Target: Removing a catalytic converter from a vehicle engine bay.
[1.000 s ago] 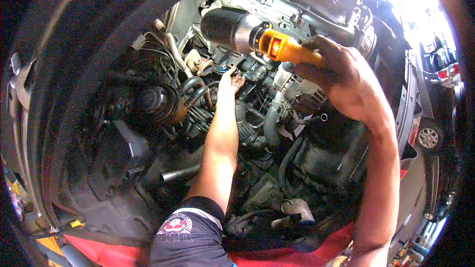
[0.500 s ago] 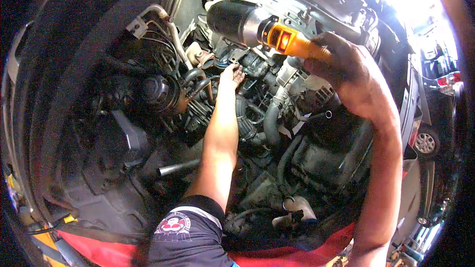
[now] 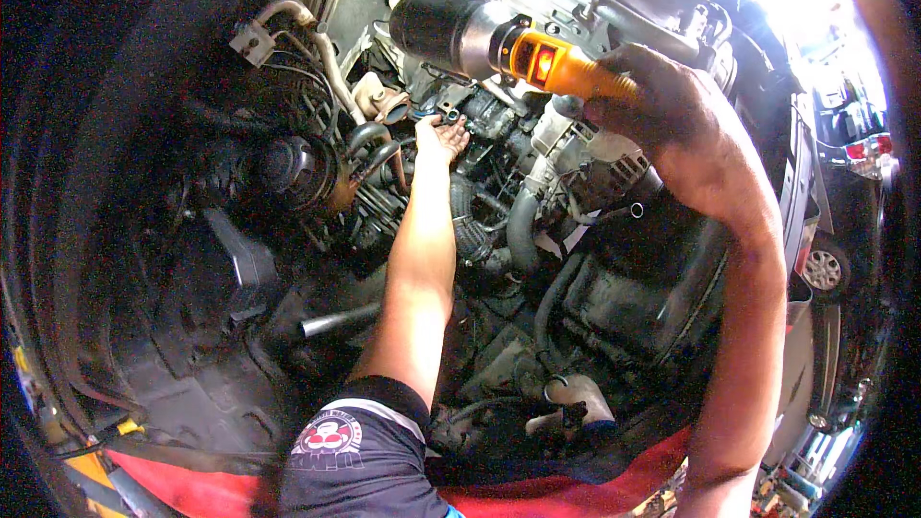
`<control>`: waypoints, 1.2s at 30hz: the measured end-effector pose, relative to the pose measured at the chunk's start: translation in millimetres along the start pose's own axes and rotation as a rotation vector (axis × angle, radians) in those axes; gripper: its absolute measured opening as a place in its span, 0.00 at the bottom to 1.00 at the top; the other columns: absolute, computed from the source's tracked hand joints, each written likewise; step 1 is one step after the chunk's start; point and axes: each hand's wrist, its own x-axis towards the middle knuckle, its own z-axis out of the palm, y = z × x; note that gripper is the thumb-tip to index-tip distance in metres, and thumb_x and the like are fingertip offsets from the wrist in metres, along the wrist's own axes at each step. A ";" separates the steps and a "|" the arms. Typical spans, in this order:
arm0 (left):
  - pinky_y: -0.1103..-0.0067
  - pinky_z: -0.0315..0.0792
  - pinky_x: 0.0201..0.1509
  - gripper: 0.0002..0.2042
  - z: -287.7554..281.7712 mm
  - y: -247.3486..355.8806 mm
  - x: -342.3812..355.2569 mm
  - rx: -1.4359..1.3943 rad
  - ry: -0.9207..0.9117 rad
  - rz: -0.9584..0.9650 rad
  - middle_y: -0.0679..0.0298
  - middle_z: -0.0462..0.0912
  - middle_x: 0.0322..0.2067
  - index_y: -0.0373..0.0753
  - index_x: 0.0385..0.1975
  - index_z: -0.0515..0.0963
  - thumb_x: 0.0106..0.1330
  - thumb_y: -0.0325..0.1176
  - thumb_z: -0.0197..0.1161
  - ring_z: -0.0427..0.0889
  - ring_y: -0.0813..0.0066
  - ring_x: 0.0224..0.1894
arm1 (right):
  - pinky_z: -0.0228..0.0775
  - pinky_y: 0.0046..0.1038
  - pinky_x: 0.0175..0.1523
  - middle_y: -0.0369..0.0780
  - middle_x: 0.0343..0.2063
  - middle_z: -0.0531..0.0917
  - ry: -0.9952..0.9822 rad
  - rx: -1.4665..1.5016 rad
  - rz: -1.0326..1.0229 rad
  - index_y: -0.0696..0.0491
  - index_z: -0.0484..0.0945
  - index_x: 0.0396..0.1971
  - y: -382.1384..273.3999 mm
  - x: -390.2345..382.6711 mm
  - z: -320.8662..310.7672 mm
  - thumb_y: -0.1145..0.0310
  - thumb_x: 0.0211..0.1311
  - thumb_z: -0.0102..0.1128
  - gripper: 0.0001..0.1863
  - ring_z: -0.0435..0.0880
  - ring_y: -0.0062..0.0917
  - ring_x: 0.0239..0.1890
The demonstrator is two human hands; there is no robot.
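Observation:
My right hand [image 3: 696,149] is wrapped round the yellow handle of a work light [image 3: 549,59], held up over the right half of an engine bay. The light's wide black-and-silver head points left, and a small orange-red light glows on its body. My left hand [image 3: 441,138] reaches deep among the engine parts, palm partly up, with its fingers curled. At its fingertips is a small dark round piece [image 3: 450,117]; its kind is too small to tell. Just left of that hand sits a rusty brown flange opening [image 3: 391,109].
Bent metal pipes [image 3: 331,72] run down on the left. A corrugated black hose [image 3: 470,230] and a grey hose [image 3: 524,235] lie right of my left forearm. A bare metal tube [image 3: 338,321] sticks out below. Red bodywork [image 3: 576,489] edges the front; parked cars [image 3: 844,221] stand at right.
My left hand has shifted slightly left and turned, so the dark round piece at its fingertips now shows. The work light has moved a little up and left.

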 end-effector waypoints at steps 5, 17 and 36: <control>0.62 0.76 0.48 0.17 1.5 -3.7 2.3 0.033 0.033 -0.001 0.50 0.86 0.39 0.31 0.43 0.73 0.68 0.40 0.48 0.79 0.61 0.36 | 0.75 0.41 0.43 0.50 0.31 0.85 -0.019 -0.022 0.007 0.57 0.82 0.39 -1.0 -0.8 -1.0 0.66 0.60 0.66 0.12 0.84 0.48 0.38; 0.64 0.78 0.47 0.15 0.6 -2.6 12.0 0.063 0.102 -0.004 0.52 0.86 0.39 0.31 0.42 0.72 0.68 0.39 0.52 0.80 0.62 0.36 | 0.72 0.32 0.48 0.43 0.35 0.84 -0.088 -0.084 0.089 0.56 0.79 0.46 -10.3 -0.8 -3.5 0.66 0.64 0.65 0.15 0.82 0.27 0.38; 0.67 0.80 0.42 0.17 5.8 -10.1 2.6 0.162 0.048 0.087 0.57 0.84 0.32 0.34 0.40 0.78 0.65 0.43 0.69 0.79 0.66 0.33 | 0.75 0.41 0.43 0.52 0.32 0.85 -0.004 -0.139 0.038 0.58 0.82 0.41 -7.9 -2.8 2.0 0.61 0.63 0.64 0.16 0.87 0.44 0.38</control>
